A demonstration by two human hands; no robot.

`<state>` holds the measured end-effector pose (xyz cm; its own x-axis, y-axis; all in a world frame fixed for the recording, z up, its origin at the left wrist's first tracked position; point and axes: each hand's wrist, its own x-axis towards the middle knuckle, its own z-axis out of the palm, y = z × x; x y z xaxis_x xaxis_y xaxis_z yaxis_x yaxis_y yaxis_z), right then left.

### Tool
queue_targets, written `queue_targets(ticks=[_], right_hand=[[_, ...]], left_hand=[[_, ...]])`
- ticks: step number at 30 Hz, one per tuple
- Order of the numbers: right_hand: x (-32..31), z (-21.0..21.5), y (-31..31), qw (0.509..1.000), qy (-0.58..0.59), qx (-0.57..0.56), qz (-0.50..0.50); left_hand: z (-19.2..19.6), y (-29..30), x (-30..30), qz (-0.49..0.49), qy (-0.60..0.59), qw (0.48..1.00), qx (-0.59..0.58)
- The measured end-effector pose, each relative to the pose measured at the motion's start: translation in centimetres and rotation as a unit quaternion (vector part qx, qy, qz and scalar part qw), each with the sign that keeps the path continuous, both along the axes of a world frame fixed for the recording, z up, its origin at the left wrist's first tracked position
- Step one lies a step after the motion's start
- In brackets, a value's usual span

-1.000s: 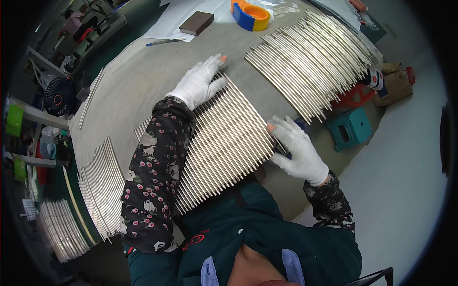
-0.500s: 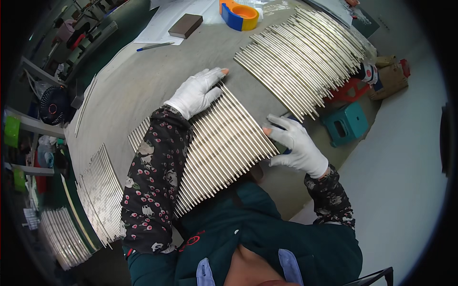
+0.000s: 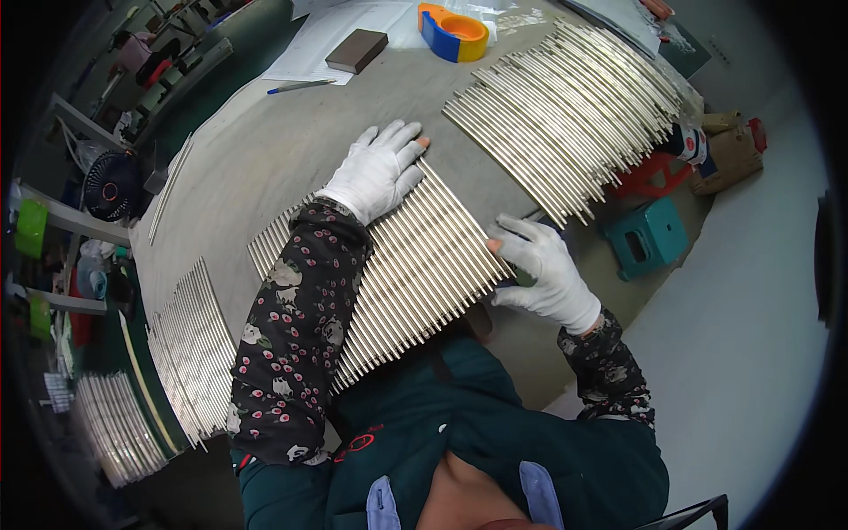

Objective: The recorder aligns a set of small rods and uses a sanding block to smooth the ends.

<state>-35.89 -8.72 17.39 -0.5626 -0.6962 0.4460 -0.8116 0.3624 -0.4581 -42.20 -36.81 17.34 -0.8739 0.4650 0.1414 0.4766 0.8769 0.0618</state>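
You're sitting at a big grey table (image 3: pixel 265 159) with a pale, smooth floor (image 3: pixel 733 318) off to your right. Down there you've got a teal stool (image 3: pixel 649 237), a red stool (image 3: pixel 649 172) just behind it and a cardboard box (image 3: pixel 729 155) beside that. On your left there's a black fan (image 3: pixel 110 187) and cluttered shelving (image 3: pixel 53 221) with green bins (image 3: pixel 29 225). Lighting's even, nothing harsh.

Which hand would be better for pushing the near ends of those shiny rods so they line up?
Probably the right hand: its fingers already sit against the near ends of the row of metal rods. The left hand lies flat on top of the rods, near their far ends.
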Motion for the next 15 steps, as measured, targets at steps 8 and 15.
queue_targets(ticks=[8, 15], right_hand=[[0.5, -0.9, -0.3, 0.997, -0.023, -0.062, -0.028], [0.0, -1.6, 1.7, 0.997, -0.005, -0.065, -0.034]], left_hand=[[0.3, 0.3, 0.1, 0.006, -0.014, 1.000, -0.005], [0.3, 0.1, 0.1, 0.005, -0.020, 1.000, 0.003]])
